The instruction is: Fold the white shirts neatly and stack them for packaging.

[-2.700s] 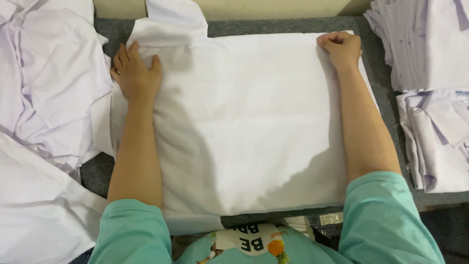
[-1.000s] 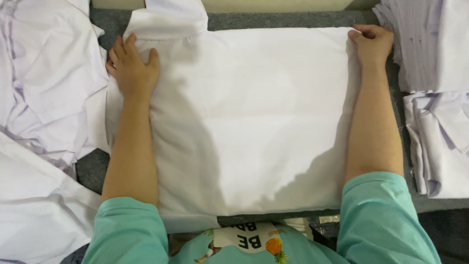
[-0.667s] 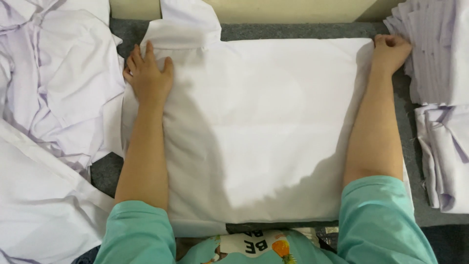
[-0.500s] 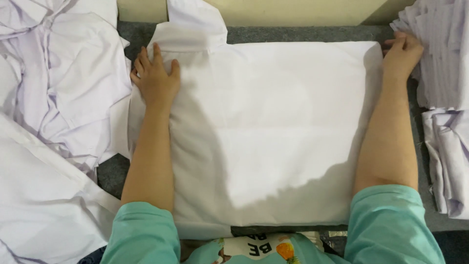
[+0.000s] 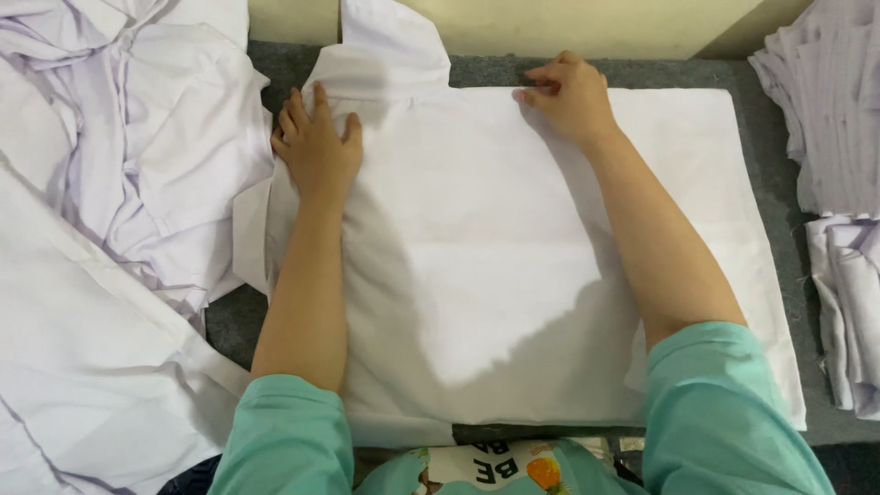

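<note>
White shirt point(image 5: 513, 266) lies flat, smooth (collar at top)

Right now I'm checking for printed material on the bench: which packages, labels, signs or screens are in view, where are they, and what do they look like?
Packages, tags, signs, screens: none in view.
Printed patch on the person's own top: bottom centre, pale panel with dark lettering and a small orange picture, framed by mint-green sleeves.
White garment under the left hand and right hand: plain, no label showing.
</note>
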